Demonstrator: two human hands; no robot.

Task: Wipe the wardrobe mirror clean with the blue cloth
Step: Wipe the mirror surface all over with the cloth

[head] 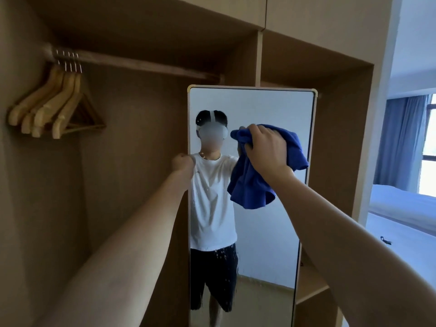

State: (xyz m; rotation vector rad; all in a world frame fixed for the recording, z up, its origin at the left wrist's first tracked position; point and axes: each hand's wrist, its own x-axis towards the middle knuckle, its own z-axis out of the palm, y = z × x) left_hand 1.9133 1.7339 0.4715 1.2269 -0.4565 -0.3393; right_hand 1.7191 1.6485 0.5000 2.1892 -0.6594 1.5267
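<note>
Right hand [264,149] grips the bunched blue cloth [254,185] against the upper part of the mirror [259,107] (water drops sit lower down). Left hand [182,161] curls round the mirror's left edge.

No readable text, labels, brands or numbers anywhere in view.
</note>
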